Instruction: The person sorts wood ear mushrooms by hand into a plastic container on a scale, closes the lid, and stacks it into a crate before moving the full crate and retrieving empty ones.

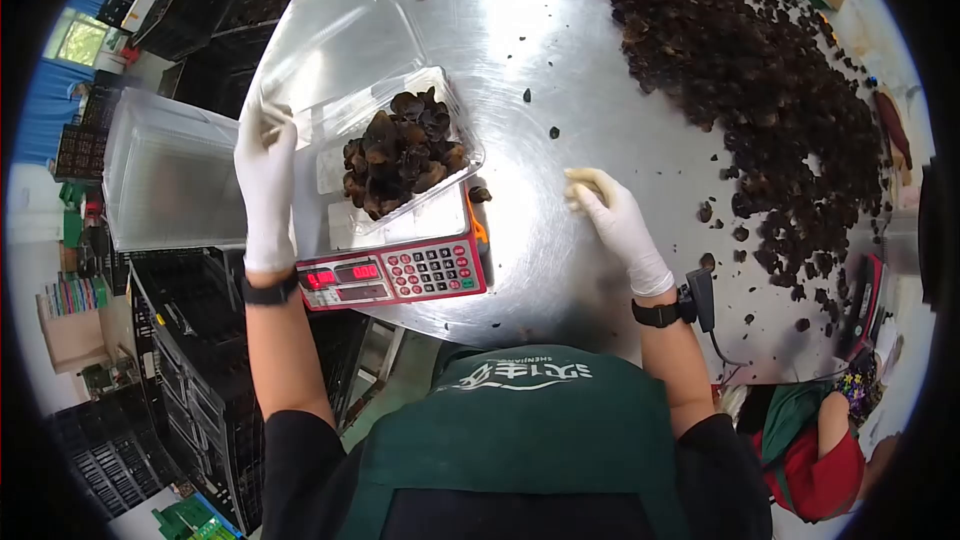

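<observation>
A clear plastic clamshell box (470, 140) rests tilted on a red-and-white electronic scale (440, 268). Dark, curled wood ear fungus (385, 155) is heaped inside it. My left hand (267, 165), in a white glove, has its fingers bent around the left edge of the clear box's raised lid; the exact grip is partly hidden. Over the metal table, right of the scale, my right hand (618, 225) hovers in a white glove. Its fingers are loosely bent, the thumb a little apart, with nothing visible in them. One loose fungus piece (480, 195) lies beside the box.
A large spread of dark fungus (740, 80) covers the right side of the metal table (520, 270). Nested clear boxes (170, 175) stand at the left. Black crates (190, 360) are stacked below them. Another person's red sleeve (825, 470) shows at lower right.
</observation>
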`<state>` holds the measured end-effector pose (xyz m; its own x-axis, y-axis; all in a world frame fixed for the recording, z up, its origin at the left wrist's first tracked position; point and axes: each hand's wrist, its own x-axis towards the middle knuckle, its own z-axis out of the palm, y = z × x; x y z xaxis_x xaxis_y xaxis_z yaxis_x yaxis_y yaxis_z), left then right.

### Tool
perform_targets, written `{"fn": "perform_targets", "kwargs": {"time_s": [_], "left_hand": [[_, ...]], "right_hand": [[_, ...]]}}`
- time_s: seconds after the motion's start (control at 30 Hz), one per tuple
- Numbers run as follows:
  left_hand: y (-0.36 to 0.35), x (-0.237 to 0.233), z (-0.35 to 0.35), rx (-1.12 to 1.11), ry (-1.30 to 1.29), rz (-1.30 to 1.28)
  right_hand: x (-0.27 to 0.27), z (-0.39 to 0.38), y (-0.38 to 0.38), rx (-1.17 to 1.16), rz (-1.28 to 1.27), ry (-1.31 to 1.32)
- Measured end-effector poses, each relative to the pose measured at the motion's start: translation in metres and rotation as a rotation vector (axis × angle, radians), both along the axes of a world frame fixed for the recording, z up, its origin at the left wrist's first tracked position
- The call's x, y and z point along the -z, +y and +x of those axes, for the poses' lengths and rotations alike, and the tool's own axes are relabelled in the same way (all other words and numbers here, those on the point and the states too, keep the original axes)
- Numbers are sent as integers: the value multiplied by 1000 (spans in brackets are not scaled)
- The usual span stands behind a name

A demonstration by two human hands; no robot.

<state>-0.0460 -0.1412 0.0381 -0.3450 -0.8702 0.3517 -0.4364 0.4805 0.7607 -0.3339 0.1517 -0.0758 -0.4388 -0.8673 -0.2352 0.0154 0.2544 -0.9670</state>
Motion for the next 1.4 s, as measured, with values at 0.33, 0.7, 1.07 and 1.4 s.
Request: {"fn": "perform_targets", "kwargs": {"time_s": [0.33,0.7,1.07,1.4], "left_hand": [[126,4,26,59,-297,80],[112,25,37,119,402,854],[189,15,67,176,460,1097],[257,-74,155,-108,879,686]], "right_hand": [[-67,36,-108,-273,-64,-100],[-73,40,-99,-380,-2,-171],[-91,82,-36,-233,-13,-250],[-175,160,-52,-598,-328,-89]]}}
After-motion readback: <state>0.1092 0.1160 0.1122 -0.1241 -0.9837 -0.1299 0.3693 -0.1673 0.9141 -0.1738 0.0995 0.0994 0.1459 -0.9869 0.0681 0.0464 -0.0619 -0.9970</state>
